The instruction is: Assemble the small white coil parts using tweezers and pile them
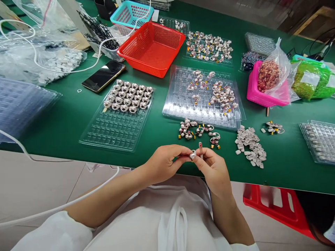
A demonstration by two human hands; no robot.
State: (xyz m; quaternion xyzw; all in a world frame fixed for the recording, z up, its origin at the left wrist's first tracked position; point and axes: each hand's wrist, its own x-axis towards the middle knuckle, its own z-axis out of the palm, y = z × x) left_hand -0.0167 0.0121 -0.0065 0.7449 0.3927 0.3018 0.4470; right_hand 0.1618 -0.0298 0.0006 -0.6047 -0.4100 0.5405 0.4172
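Note:
Near the table's front edge, my left hand (167,162) pinches a small shiny rounded earphone-like part (193,154) between thumb and fingertips. My right hand (215,170) meets it from the other side, its thumb and finger closed on the same part. A narrow flat strip-like tool (200,149) sticks up between the right fingers; its kind I cannot make out. Just beyond my hands lie loose beige parts with small gold tabs (186,128). To the right spreads a pile of small pale caps (250,144). Rows of shiny rounded pieces (127,97) fill the far half of a clear tray (112,130).
Clear stacked trays (178,101) hold more parts mid-table. Behind stand a red basket (154,48) and a blue basket (131,14). A phone (103,76) lies left; a pink basket (269,99) holds bagged coppery parts. A white cable (78,200) crosses my left arm.

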